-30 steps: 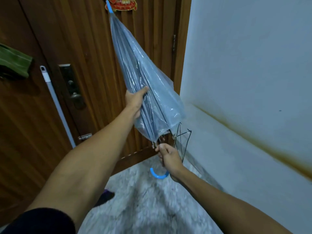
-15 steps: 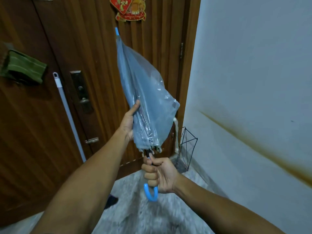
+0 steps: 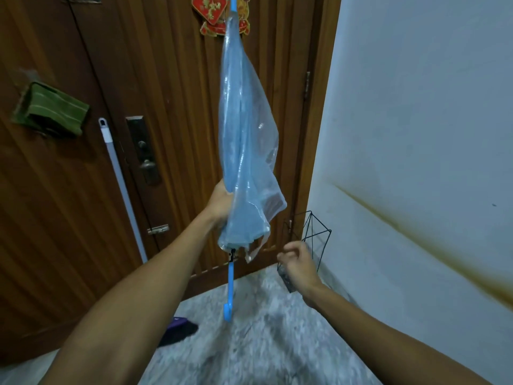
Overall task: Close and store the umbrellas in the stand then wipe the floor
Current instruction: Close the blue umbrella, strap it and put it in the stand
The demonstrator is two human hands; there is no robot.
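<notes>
Umbrella [image 3: 244,151]: you hold it upright in front of the wooden door [image 3: 172,107], tip up and blue hooked handle [image 3: 229,290] hanging down above the floor. It is folded but loose; the clear blue canopy bulges to the right and is not wrapped tight, which is likely why you grip it by the fabric and not the handle.

Left hand [image 3: 220,202]: your fingers are curled round the lower canopy, bunching the plastic against the shaft. This gathers the folds so the bundle is slim enough for a narrow stand.

Right hand [image 3: 298,262]: it is free of the umbrella, just right of the canopy's lower edge, fingers loosely curled and holding nothing. It is blurred, so I cannot tell exactly how the fingertips sit; it looks placed to smooth the loose flap or take the handle.

Stand [image 3: 311,237]: the black wire frame sits on the floor in the corner between door and white wall [image 3: 416,107], partly behind your right hand. It appears to have no umbrella in it.

Floor [image 3: 263,343]: mottled grey stone, not yet wiped in my judgement, with a dark purple object [image 3: 180,327] lying by the door.

Long pole [image 3: 122,190]: it leans against the door to the left, probably the mop kept near for the wiping.

Next step: tighten the canopy, then lower the umbrella into the stand.
</notes>
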